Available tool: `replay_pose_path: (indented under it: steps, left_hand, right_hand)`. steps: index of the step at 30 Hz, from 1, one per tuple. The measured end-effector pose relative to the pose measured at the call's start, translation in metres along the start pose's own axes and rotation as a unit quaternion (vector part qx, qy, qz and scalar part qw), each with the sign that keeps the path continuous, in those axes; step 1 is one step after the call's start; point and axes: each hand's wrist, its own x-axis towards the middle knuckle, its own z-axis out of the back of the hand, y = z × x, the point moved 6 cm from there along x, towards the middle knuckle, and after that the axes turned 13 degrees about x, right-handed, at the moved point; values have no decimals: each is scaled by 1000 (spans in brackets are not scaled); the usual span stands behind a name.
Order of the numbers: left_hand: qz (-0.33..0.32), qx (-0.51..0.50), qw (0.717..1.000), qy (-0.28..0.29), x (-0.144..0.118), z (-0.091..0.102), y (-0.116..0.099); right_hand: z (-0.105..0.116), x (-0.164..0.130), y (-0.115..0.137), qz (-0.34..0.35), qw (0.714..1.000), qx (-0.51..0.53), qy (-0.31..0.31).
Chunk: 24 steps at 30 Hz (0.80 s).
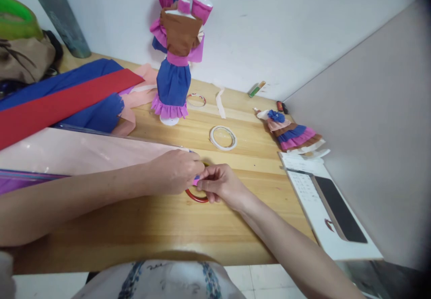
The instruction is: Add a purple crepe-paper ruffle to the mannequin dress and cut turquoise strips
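Note:
Close together over the table's near middle, both hands meet at a small pink-and-blue piece (195, 182) that looks like crepe paper. My right hand (224, 184) pinches it between thumb and fingers. My left hand (177, 169) is closed at its other side, fingertips mostly hidden. Beneath the hands lies a red ring (194, 197), partly covered by them; its far edge looks yellowish. Just beyond is a white roll of tape (223, 138). A dress-form figure (173, 81) in blue, pink and brown crepe paper stands upright farther back.
Red (67, 101) and blue (89, 72) sheets lie at the left, beside a pale plastic-wrapped sheet (84, 151). A small layered paper dress (292, 133) and a white board (323, 204) lie right. Toward the wall are a patterned ring (196, 100) and a glue stick (257, 89).

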Motion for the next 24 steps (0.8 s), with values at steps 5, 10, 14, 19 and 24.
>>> replay_pose_path:
  steps: [5, 10, 14, 19, 24]
  left_hand:
    - [-31, 16, 999, -25, 0, -2, 0]
    - [-63, 39, 997, -31, 0, -5, -2]
    - [-73, 37, 996, -22, -1, -6, -3]
    - [-74, 32, 997, -14, -3, -8, -2]
    - [-78, 43, 996, 17, -6, -12, -1]
  right_hand:
    - [-1, -2, 0, -5, 1000, -8, -13]
    - [-4, -5, 1, -20, 999, -29, -27]
    - [-4, -7, 0, -26, 998, -38, -35]
    - [-4, -7, 1, -22, 999, -29, -40]
    - [-5, -8, 3, -18, 999, -22, -40]
